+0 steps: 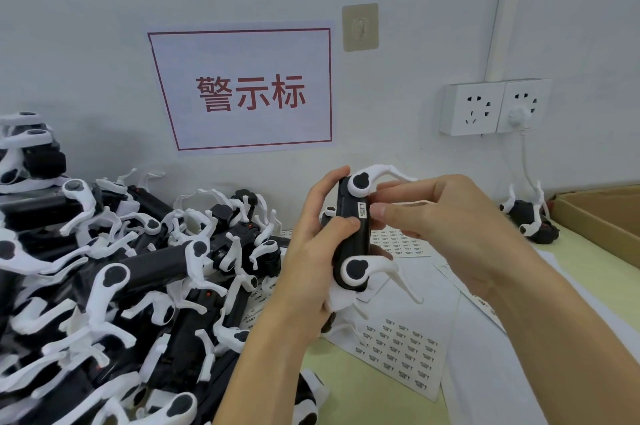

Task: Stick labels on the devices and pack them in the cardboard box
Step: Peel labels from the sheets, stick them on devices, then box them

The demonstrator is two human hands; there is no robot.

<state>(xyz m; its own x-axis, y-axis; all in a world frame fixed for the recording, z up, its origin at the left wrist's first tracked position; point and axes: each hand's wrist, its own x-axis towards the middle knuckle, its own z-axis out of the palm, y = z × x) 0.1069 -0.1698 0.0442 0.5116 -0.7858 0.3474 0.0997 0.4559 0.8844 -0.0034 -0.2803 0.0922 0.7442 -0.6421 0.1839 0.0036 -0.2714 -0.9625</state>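
Observation:
My left hand (311, 251) grips a black device (353, 237) with white curved arms, held upright above the table. A small white label (362, 210) sits on its upper side. My right hand (446, 227) touches the device at the label with its thumb and fingertips. Label sheets (401, 352) with several small printed stickers lie on the table beneath my hands. The corner of a cardboard box (602, 216) shows at the far right.
A large pile of black-and-white devices (121, 279) fills the left side of the table. One more device (533, 220) lies by the box near the wall. On the wall are a red-bordered sign (246, 92) and a double socket (495, 106) with a white plug.

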